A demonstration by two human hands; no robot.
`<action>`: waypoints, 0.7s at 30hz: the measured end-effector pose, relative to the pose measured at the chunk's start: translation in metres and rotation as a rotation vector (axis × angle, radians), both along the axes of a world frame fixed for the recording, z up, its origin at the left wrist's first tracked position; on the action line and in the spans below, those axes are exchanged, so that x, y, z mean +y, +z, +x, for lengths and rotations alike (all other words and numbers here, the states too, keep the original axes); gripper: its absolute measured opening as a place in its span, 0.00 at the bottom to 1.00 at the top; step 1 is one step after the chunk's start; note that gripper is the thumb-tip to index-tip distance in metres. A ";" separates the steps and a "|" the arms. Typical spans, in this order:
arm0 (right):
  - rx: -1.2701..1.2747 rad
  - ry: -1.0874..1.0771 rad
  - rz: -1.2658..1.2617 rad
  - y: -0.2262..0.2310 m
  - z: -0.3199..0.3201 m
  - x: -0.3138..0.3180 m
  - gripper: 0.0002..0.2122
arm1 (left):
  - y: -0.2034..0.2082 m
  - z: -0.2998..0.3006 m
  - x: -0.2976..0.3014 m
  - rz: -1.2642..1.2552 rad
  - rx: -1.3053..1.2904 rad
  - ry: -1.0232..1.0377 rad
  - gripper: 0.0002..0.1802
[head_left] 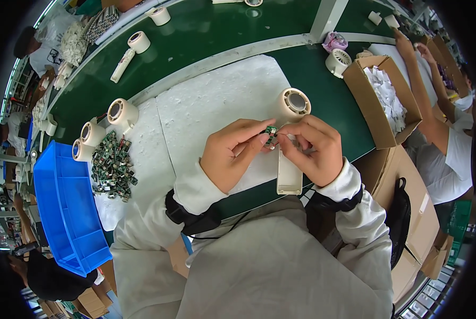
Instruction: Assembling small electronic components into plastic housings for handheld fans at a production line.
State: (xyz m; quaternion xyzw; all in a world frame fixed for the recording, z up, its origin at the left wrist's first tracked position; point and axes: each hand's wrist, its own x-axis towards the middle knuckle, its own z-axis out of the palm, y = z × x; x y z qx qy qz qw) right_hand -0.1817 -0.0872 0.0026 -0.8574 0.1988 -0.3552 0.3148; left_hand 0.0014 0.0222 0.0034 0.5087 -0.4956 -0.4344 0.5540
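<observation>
Presently, left hand [231,150] pinches small green circuit board [270,131] between thumb and forefinger; right hand [313,148] has fingertips at its right edge, exact grip unclear. Board located near round head of cream plastic housing [290,173].

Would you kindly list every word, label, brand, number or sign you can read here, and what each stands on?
None can be read in this picture.
Green circuit board at the left hand's fingertips: any marking is too small to read.
Piled circuit boards: likewise too small.
Co-worker's white top, upper left: dark marks, too blurred to read.
Blue divided bin: no legible text.
</observation>
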 end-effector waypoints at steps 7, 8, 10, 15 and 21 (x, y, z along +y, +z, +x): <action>0.044 0.070 0.069 0.009 -0.007 -0.005 0.07 | -0.010 0.008 0.001 -0.074 -0.003 -0.047 0.16; 0.045 0.086 0.090 0.010 -0.009 -0.007 0.07 | -0.010 0.009 0.001 -0.063 0.004 -0.065 0.16; 0.049 0.101 0.115 0.010 -0.011 -0.009 0.07 | -0.009 0.010 0.001 -0.042 0.020 -0.100 0.14; 0.045 0.129 0.282 0.009 -0.014 -0.012 0.07 | -0.010 0.014 -0.002 -0.018 0.113 -0.184 0.14; 0.073 0.155 0.340 0.009 -0.014 -0.011 0.07 | -0.015 0.015 -0.001 0.052 0.231 -0.205 0.14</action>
